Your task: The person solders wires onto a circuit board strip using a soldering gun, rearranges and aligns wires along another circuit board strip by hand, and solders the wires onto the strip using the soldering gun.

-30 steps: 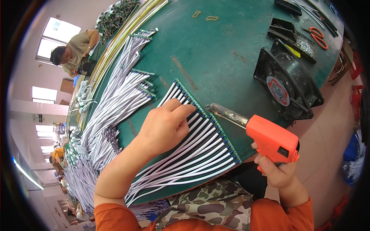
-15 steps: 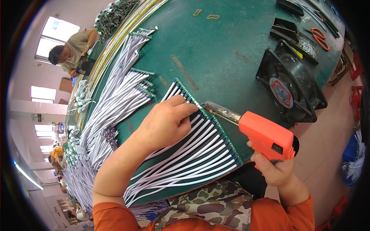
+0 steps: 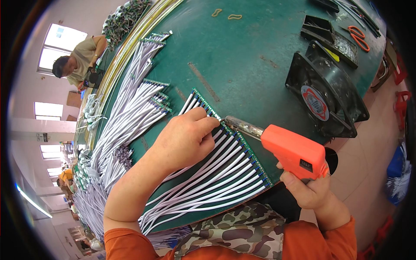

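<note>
My right hand (image 3: 307,188) grips an orange-red soldering gun (image 3: 292,149) by its handle. The gun's metal tip points left and meets a long green circuit board strip (image 3: 255,160) just by my left fingertips. My left hand (image 3: 186,141) is closed in a pinch at the strip's edge, on the end of a white cable that the fingers mostly hide. Along that edge a row of white cables (image 3: 221,173) with small blue ends fans out toward the lower left. Some of them pass beneath my left hand and forearm.
Bundles of white cables with green strips (image 3: 130,95) lie left on the green table (image 3: 242,56). A black fan (image 3: 325,91) stands at right, near a black tray (image 3: 331,41) and orange-handled scissors (image 3: 359,39). Another person (image 3: 82,60) works across the table.
The soldering gun has shifted slightly left, its tip now closer to my left fingertips. My left hand keeps its pinch at the strip. The whole view has moved a little.
</note>
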